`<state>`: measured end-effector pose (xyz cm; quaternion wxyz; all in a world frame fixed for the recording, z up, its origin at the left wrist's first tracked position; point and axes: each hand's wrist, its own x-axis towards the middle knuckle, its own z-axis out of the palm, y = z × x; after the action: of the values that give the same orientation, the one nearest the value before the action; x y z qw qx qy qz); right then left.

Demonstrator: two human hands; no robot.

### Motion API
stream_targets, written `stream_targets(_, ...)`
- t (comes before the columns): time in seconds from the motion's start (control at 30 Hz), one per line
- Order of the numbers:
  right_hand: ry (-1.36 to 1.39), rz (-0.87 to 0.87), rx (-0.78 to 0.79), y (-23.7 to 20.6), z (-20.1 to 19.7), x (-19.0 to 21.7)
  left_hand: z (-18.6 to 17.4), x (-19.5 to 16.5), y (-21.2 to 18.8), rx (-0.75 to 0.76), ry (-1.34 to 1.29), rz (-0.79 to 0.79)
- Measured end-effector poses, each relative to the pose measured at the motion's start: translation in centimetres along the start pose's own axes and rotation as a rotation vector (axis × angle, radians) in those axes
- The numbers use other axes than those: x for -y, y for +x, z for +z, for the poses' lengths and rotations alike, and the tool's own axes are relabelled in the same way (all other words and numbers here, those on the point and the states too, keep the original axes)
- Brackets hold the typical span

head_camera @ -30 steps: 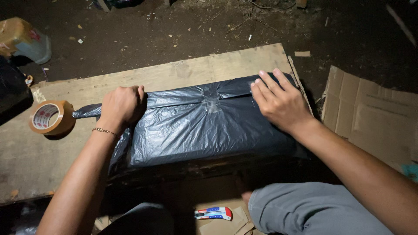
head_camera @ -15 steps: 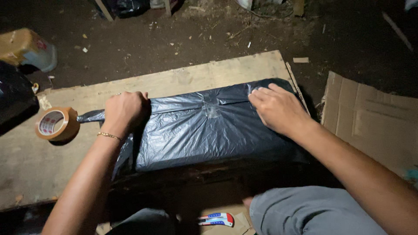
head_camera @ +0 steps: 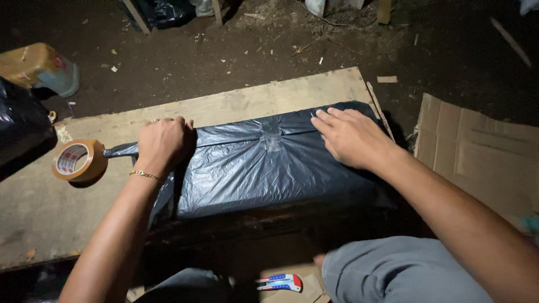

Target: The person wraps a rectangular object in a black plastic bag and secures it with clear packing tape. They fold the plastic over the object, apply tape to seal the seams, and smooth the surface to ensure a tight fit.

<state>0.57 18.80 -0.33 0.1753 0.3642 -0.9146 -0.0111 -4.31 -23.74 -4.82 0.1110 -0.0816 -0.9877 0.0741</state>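
Black plastic-wrapped parcel (head_camera: 264,168) lies on plywood board (head_camera: 236,104). Left hand (head_camera: 161,143) curled, pressing wrap at left end; right hand (head_camera: 351,137) flat, fingers (head_camera: 328,115) spread. Tape roll (head_camera: 78,161) just left. Best: keep plastic taut, smooth folds flat.

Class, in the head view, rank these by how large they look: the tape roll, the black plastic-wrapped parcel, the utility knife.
1. black plastic-wrapped parcel
2. tape roll
3. utility knife, though it lies nearer the camera
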Motion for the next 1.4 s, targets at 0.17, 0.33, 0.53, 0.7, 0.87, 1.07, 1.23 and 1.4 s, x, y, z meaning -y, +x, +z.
stream_targets(0.17, 0.037, 0.130, 0.024, 0.1, -1.1, -1.1, -3.2, -2.8, -0.4, -0.527, 0.045, 0.394)
stream_targets(0.33, 0.034, 0.034, -0.096, 0.5, -2.7, -2.1, -6.7, -16.2, -7.0, -0.163, -0.718, 0.852)
stream_targets(0.53, 0.089, 0.047, -0.124, 1.5, -3.7, -2.3, -7.5, -23.4, -7.4, -0.072, -0.504, 0.695)
stream_targets(0.7, 0.074, 0.074, -0.094, 1.7, -4.0, -2.6, -8.1, -24.5, -8.9, -0.079, -0.356, 0.495)
stream_targets(0.87, 0.086, 0.097, -0.074, 2.7, -3.8, -3.1, -7.6, -26.1, -6.4, -0.103, -0.536, 0.494)
stream_targets(1.07, 0.048, 0.020, -0.165, 3.6, -4.4, -2.6, -10.7, -31.5, -1.6, 0.349, -0.301, 0.386)
stream_targets(1.23, 0.116, 0.164, 0.092, 3.7, -5.5, -2.0, -9.8, -33.2, -0.2, 0.318, -0.347, 0.389)
stream_targets(1.4, 0.160, 0.211, 0.160, 3.6, -5.8, -1.3, -3.3, -37.3, 2.1, -0.137, -0.389, 0.454)
